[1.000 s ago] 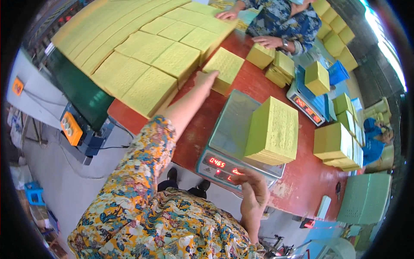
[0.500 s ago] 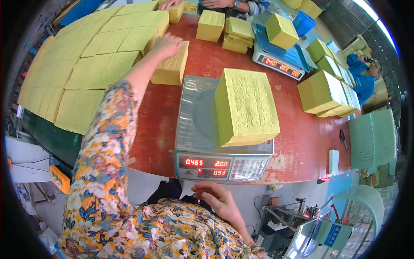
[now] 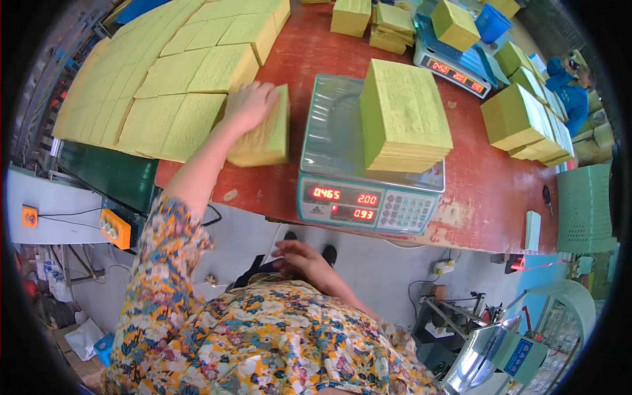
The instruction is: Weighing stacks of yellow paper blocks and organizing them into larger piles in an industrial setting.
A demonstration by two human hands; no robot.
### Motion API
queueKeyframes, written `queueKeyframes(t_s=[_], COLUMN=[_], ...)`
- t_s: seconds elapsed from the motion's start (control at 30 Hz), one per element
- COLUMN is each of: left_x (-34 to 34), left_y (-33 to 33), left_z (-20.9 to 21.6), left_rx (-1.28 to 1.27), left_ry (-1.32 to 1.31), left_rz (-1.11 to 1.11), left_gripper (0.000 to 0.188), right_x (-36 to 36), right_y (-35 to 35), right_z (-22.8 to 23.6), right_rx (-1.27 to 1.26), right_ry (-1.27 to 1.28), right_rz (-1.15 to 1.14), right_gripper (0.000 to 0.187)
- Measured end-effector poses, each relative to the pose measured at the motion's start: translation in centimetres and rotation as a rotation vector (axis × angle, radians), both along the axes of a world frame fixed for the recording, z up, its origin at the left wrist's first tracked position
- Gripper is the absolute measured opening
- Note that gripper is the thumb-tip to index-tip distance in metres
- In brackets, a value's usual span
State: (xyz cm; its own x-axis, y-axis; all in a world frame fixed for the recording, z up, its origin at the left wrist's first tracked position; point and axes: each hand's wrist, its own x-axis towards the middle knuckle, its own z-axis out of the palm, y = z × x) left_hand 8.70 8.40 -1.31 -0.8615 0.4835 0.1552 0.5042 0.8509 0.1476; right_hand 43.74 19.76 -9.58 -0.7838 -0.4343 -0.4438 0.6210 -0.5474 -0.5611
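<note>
My left hand (image 3: 250, 108) reaches across the red table and grips a stack of yellow embossed paper (image 3: 270, 136), its fingers bent over the top. The stack is slightly blurred and stands between the large block of stacks and the scale. To its right, another stack of yellow paper (image 3: 408, 108) sits on the silver pan of a digital scale (image 3: 336, 125) with lit red digits. My right hand (image 3: 309, 264) hangs in front of my body below the table edge, fingers loosely bent and apart, and nothing shows in it.
Rows of yellow paper stacks (image 3: 164, 79) fill the left side above a green surface (image 3: 99, 172). A second scale (image 3: 454, 76) bears another stack at the far right, near a blue cup (image 3: 492, 24). More stacks (image 3: 517, 125) and a green perforated basket (image 3: 584, 207) stand right. A person in blue (image 3: 567, 92) is beyond.
My left hand has drawn the gripped stack toward me along the table. My view has shifted, and the co-worker's hands at the top are out of sight. The right hand stays low by my body.
</note>
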Motion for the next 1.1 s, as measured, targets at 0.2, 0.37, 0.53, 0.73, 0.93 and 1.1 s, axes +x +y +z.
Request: queueKeyframes(t_s=[0.2, 0.37, 0.53, 0.73, 0.93, 1.1], left_x=[10.8, 14.0, 23.1, 29.5, 27.9, 29.5], left_y=[-4.4, -6.4, -7.2, -9.5, -8.9, -7.1], left_z=[1.1, 2.3, 3.4, -2.0, -3.1, -3.0], left_rx=[0.047, 0.153, 0.64, 1.394, 1.585, 1.835], left_ry=[-0.116, 0.017, 0.195, -0.618, -0.969, -0.736], left_rz=[-0.04, -0.255, 0.276, 0.836, 0.695, 0.585], left_gripper=[0.038, 0.048, 0.063, 0.063, 0.073, 0.06], right_x=[-3.0, -5.0, -4.8, -3.7, -2.8, -2.2], right_y=[-2.1, -3.4, -3.1, -5.0, -4.6, -4.4], right_z=[-5.2, -6.3, -4.7, -5.1, -3.9, -3.5], right_rx=[-0.41, -0.698, -0.477, -0.35, -0.284, -0.215], right_ry=[-0.019, 0.063, -0.017, -0.046, -0.008, 0.057], right_rz=[-0.214, -0.114, -0.151, -0.178, -0.225, -0.208], right_gripper=[0.049, 0.033, 0.038, 0.04, 0.032, 0.048])
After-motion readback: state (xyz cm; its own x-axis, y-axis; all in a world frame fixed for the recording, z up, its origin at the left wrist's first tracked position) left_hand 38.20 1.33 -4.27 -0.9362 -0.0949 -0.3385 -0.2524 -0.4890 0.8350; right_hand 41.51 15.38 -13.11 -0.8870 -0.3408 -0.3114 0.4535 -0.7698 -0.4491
